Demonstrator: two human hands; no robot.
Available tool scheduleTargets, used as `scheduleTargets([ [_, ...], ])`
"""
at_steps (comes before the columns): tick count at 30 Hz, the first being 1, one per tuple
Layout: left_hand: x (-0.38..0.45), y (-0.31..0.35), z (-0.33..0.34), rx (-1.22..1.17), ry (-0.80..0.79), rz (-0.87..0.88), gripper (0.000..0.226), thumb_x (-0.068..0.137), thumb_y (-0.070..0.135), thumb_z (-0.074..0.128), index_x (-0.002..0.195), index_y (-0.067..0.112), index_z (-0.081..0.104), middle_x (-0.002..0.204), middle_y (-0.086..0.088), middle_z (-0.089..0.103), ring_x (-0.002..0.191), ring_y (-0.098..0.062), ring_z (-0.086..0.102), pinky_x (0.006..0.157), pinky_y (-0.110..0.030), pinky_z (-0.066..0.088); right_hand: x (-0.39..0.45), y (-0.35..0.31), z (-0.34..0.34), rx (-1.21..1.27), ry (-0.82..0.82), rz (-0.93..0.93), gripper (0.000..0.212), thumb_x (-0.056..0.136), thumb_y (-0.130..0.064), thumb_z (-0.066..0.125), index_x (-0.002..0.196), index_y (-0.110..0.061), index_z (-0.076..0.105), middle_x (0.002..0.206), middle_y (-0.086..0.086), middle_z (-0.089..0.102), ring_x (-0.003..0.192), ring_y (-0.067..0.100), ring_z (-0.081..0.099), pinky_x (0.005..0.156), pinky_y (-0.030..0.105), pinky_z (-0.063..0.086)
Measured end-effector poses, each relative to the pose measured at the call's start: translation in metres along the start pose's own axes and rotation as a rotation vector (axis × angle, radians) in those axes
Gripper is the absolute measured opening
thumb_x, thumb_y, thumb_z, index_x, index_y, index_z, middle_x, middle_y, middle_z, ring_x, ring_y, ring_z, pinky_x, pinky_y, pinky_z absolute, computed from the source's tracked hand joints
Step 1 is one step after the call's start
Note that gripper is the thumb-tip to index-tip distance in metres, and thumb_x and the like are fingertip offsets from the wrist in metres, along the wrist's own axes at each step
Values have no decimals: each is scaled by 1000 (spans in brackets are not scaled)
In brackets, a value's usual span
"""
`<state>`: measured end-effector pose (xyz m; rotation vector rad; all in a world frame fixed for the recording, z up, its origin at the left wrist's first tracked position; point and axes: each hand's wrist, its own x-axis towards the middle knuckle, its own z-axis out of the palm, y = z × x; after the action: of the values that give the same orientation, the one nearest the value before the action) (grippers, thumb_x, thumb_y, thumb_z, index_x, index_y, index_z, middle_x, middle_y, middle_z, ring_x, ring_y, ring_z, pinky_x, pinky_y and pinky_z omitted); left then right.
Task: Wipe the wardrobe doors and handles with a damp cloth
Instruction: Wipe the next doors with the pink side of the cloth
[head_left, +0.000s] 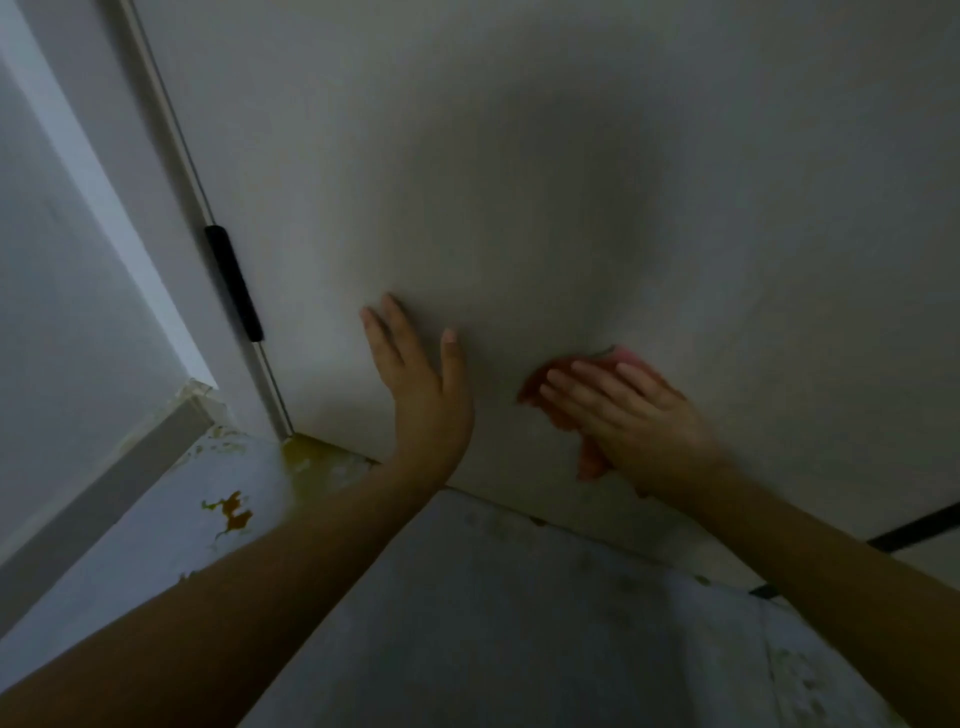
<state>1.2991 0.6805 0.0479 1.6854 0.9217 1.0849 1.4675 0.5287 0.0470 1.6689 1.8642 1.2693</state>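
Two flat hands low on door (571, 182), cloth (540, 387) under right.

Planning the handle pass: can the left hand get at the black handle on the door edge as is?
Probably yes. The left hand lies open on the wardrobe door, holding nothing, and only bare door lies between it and the black handle to its left.

pink cloth (540, 387) flat on white wardrobe door (519, 182) — low

Head camera faces the wardrobe door (519, 182) closely, angled down.
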Motion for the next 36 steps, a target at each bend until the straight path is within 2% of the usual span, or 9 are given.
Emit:
scheduleTargets([
  [3,-10,10,2,21,-38,164,72,96,46,31,153,15,0,160,-7,-14,146,-10,-11,112,-9,-8,6,30,-24,57,192,338,48,103,-31,33,150,-18,26,155,-5,24,147,17,8,119,35,-1],
  [8,-7,35,19,37,-45,367,63,97,44,31,150,27,2,160,-6,-13,148,-19,-11,121,-41,2,51,87,-58,-9,419,740,52,100,-30,41,148,-16,30,151,6,34,138,33,22,116,42,0],
  [15,-5,38,30,68,-2,341,64,95,47,33,149,27,3,159,-14,-12,148,-26,-11,120,-44,1,0,23,-17,-21,177,303,65,82,-24,67,142,-18,44,152,-4,32,147,18,9,119,38,3],
  [18,-6,42,25,55,-22,325,66,93,51,32,149,31,2,160,-10,-13,148,-21,-12,120,-47,4,-5,32,-22,17,233,376,63,84,-25,65,143,-20,42,150,-3,32,147,16,11,119,35,6],
  [22,-4,51,19,61,-19,382,68,95,48,33,153,24,7,160,-7,-12,148,-14,-12,121,-45,7,34,90,-65,67,406,743,56,96,-30,47,148,-15,30,152,5,29,141,33,21,117,40,0],
  [25,-1,61,23,61,-5,406,64,95,45,32,150,26,6,160,-11,-11,148,-18,-10,121,-40,3,70,117,-85,-54,462,888,51,101,-33,37,148,-13,32,150,13,36,137,41,31,114,48,13],
  [32,1,58,34,65,57,414,61,97,40,31,150,20,9,158,-21,-8,148,-29,-7,120,-40,0,44,58,-44,-71,215,303,58,91,-24,53,146,-18,36,151,-3,32,141,22,21,117,40,3],
  [34,1,58,32,87,50,425,63,97,40,33,151,18,10,158,-20,-8,148,-28,-8,120,-39,0,25,57,-38,-59,223,281,53,94,-22,49,146,-18,38,151,-5,30,146,17,10,119,37,2],
  [36,0,58,29,108,27,430,65,96,42,34,151,20,8,158,-19,-9,148,-27,-9,120,-40,0,12,69,-43,0,275,406,50,97,-24,45,146,-19,36,150,-5,30,147,15,2,119,36,1],
])
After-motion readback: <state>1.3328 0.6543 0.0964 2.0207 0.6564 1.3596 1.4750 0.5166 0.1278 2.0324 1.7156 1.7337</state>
